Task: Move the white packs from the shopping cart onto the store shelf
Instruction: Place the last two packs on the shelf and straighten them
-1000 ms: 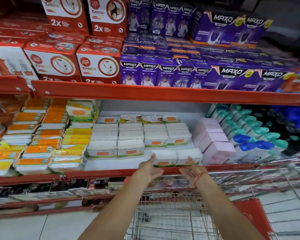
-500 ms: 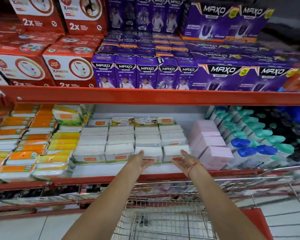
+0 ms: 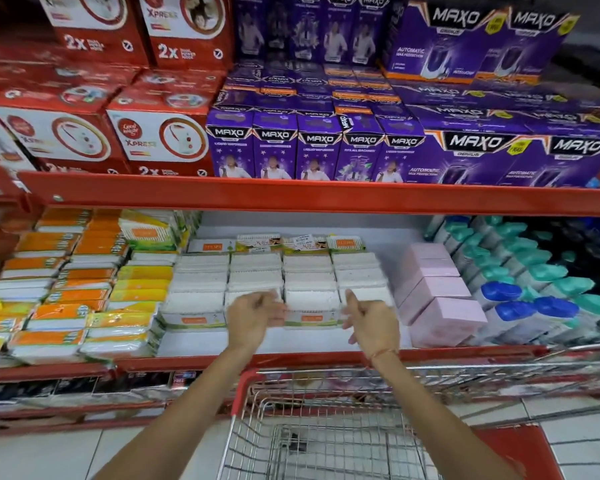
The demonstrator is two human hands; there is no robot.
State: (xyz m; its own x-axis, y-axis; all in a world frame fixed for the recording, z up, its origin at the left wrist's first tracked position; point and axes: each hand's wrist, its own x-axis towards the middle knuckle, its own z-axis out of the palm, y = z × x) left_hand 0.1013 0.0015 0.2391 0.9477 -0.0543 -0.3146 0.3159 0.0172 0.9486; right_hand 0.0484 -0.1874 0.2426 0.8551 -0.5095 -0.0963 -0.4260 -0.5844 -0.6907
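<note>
since a second ago both hands have pushed deeper onto the store shelf. left to right: the left hand, fingers curled loosely, touches a front white pack; the right hand, fingers half apart, flanks its other side. neither clamps it. the shopping cart looks empty. best to press evenly from both sides, squaring the row.

The scene is being lit brightly and evenly from overhead, with the top corners being left dim. Glare is being thrown off the plastic-wrapped packs at left. Straight shelf rails are being bowed by wide-angle distortion. Both hands are being smeared by motion blur, and the frame edges are being rendered soft.
</note>
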